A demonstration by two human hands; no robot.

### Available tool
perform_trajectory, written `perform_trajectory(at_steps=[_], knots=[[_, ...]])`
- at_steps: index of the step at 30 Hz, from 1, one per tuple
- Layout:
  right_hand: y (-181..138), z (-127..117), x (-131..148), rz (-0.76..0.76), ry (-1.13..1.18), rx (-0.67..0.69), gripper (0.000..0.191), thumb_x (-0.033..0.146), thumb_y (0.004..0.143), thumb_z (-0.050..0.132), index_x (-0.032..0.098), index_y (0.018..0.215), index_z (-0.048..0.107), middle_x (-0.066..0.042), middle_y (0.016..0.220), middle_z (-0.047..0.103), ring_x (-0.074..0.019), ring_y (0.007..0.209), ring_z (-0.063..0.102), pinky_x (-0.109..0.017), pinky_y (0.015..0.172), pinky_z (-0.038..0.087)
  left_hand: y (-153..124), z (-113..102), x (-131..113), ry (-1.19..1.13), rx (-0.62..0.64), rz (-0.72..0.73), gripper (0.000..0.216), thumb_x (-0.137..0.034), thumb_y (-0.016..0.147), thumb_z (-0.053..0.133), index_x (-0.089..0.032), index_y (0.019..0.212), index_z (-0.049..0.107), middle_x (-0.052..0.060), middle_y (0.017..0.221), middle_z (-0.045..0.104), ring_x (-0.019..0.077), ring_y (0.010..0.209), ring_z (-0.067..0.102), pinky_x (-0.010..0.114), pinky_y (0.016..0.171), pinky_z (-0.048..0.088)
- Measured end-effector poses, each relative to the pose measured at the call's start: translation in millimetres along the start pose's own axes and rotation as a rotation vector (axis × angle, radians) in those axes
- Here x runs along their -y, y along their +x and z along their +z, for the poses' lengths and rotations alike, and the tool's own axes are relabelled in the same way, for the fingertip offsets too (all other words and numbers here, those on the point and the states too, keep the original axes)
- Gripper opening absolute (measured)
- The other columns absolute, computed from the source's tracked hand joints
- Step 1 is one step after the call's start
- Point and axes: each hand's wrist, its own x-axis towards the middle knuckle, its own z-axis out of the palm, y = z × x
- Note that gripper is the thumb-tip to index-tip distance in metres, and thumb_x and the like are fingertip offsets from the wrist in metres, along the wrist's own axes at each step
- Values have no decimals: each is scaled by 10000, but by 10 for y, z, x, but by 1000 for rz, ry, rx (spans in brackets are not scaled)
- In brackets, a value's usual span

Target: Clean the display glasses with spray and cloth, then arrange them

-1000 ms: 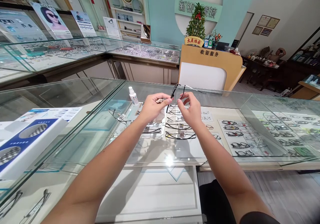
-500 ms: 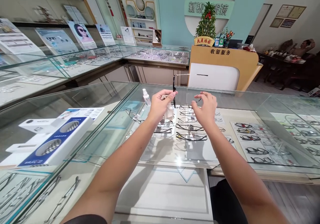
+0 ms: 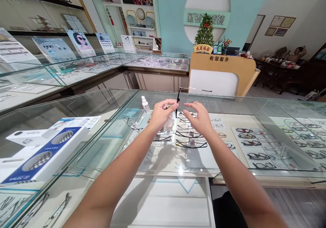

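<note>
Black at the hinge and thin as wire elsewhere, the glasses are pinched at one corner between the thumb and fingertips of the left hand, well above the glass surface. What looks like a pale cloth is gathered under the same hand. The right hand is held half-open just beside the frame with nothing gripped; whether its fingertips touch the frame cannot be told. One arm of the glasses is swung out to the right, unsupported. A small spray bottle is stood near the left hand, and rows of frames are laid out in the case beneath. With so narrow a grip, the frame could probably be twisted or let slip onto the glass, and the bottle could be toppled by a careless wrist.
</note>
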Motion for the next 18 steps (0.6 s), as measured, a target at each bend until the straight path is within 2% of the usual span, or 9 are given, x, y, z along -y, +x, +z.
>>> perform_trajectory(at_steps=[3, 6, 11, 18], knots=[[-17, 40, 40, -22, 63, 40, 353, 460, 1015, 709, 274, 1310, 767, -91, 1345, 771, -316, 1292, 663, -519, 1147, 514, 0, 7, 21, 20, 41, 36, 445, -612, 720, 970, -208, 847, 836, 113, 1166, 768, 283, 1134, 695, 402, 1025, 529], [-36, 99, 44, -65, 92, 30, 353, 459, 1005, 722, 261, 1294, 761, -101, 1402, 759, -314, 1315, 678, -531, 1190, 499, -9, 21, 36, -3, 85, 26, 435, -602, 722, 970, -207, 840, 831, 105, 1130, 746, 266, 1085, 683, 381, 976, 533], [-54, 157, 32, -43, 132, 12, 332, 477, 997, 716, 240, 1224, 765, -132, 1342, 779, -314, 1275, 717, -504, 1139, 550, -42, 48, 23, -59, 131, -38, 438, -585, 710, 985, -206, 876, 844, 97, 1141, 740, 243, 1027, 678, 356, 932, 540], [-52, 179, 63, -17, 156, -60, 233, 380, 952, 671, 241, 1121, 752, -110, 1208, 796, -302, 1147, 745, -492, 1081, 554, -73, 66, -42, -6, 192, 21, 398, -610, 841, 881, -217, 900, 865, 103, 1136, 743, 264, 1101, 683, 382, 1033, 520]])
